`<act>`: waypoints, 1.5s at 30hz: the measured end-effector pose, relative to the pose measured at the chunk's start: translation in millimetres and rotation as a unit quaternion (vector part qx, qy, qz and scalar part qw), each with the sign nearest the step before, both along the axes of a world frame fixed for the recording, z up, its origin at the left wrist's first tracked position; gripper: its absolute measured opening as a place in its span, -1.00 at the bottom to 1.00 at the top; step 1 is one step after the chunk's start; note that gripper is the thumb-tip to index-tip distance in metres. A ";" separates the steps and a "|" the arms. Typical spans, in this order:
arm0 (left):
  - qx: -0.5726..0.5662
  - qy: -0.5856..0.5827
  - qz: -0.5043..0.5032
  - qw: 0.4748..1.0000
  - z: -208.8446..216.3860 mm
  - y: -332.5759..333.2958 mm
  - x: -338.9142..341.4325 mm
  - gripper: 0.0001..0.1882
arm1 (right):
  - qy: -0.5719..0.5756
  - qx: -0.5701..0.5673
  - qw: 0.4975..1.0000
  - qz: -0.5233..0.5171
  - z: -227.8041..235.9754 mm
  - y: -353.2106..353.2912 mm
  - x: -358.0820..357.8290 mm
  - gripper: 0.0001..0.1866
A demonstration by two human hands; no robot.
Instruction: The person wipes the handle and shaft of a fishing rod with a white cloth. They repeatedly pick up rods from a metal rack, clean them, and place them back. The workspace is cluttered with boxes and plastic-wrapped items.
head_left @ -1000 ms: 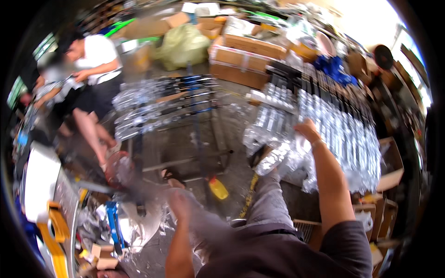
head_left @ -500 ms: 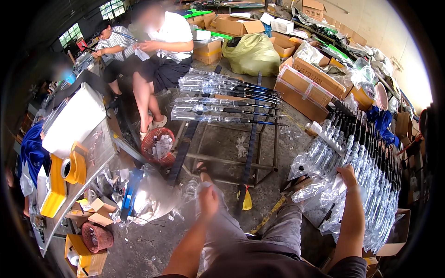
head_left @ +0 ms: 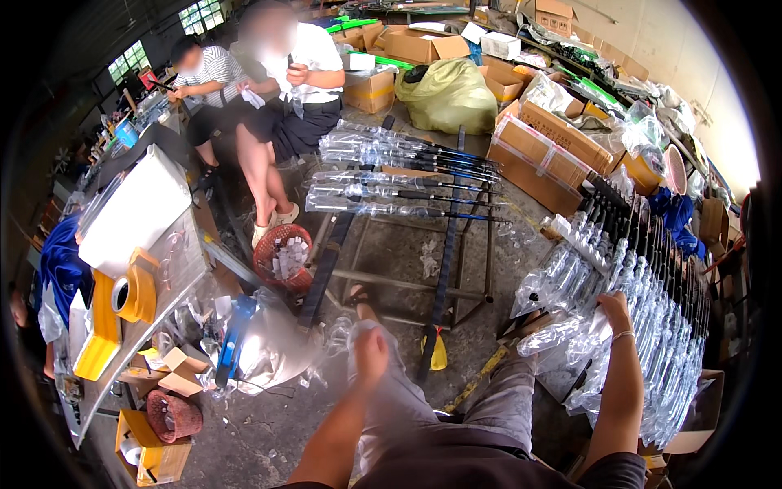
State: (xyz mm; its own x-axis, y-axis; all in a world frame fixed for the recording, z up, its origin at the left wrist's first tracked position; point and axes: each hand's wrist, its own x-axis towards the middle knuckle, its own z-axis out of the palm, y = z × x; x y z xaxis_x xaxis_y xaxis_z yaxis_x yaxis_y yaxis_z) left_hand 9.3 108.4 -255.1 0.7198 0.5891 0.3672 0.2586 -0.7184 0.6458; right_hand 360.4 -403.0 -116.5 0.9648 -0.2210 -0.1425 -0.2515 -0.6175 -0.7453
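My left hand (head_left: 371, 352) lies on my left knee, over the grey trousers. Its fingers are foreshortened and a little blurred, and I see nothing held there. On the right, my right hand (head_left: 615, 311) is curled at the sleeved ends of the fishing rods (head_left: 652, 342), closed on one clear plastic sleeve; the fingertips are partly hidden. These rods lean side by side in a dense row, black shafts pointing away. Ahead of me, several more fishing rods (head_left: 391, 193) lie across a metal frame (head_left: 391, 281), their handles in clear plastic.
Two seated people work at the far left, beside a red basket (head_left: 285, 254) of small white pieces. A bench (head_left: 183, 265) at left bears tape and a white box. Cardboard boxes (head_left: 538, 163) and a yellow-green sack (head_left: 446, 98) stand at the back.
The view has shifted slightly. The person in the white top has raised one hand towards the chest. My two hands stay in nearly the same places.
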 end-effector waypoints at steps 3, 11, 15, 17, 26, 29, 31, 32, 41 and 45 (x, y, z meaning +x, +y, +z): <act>0.021 -0.020 -0.003 1.000 0.6 1.0 -1.7 -0.77 | 0.018 -0.006 1.000 0.024 12.1 3.5 -2.0 -0.67; 0.003 0.008 -0.011 1.000 5.9 -1.3 1.9 -0.78 | 0.017 -0.012 1.000 0.022 10.2 -6.0 0.1 -0.70; 0.000 0.007 -0.009 1.000 1.9 1.4 0.3 -0.79 | 0.017 0.012 0.999 0.025 18.0 9.5 -6.0 -0.70; 0.003 0.008 -0.009 1.000 -0.5 1.1 2.6 -0.78 | 0.011 0.013 0.999 0.031 14.1 3.4 -4.7 -0.69; -0.002 0.003 -0.008 1.000 -2.2 1.1 0.1 -0.79 | -0.137 -0.229 0.958 0.107 81.7 29.1 -68.9 -0.60; 0.033 0.007 0.001 0.999 -1.8 -2.1 1.4 -0.79 | -0.060 0.005 0.986 0.153 109.9 47.6 -103.6 -0.72; 0.025 0.011 -0.003 1.000 -5.0 -2.5 2.3 -0.78 | -0.056 0.140 0.969 0.194 115.0 73.1 -133.6 -0.73; 0.021 0.016 -0.001 1.000 -7.3 -1.6 0.1 -0.78 | -0.050 0.221 0.954 0.196 114.8 92.9 -150.9 -0.72; 0.024 0.021 -0.009 0.999 -1.4 -5.2 -4.4 -0.77 | 0.276 0.618 0.724 0.131 33.4 183.7 -220.8 -0.47; 0.017 0.025 -0.009 1.000 3.5 -7.3 -3.8 -0.74 | 0.294 0.692 0.650 0.112 -45.1 178.0 -223.4 -0.46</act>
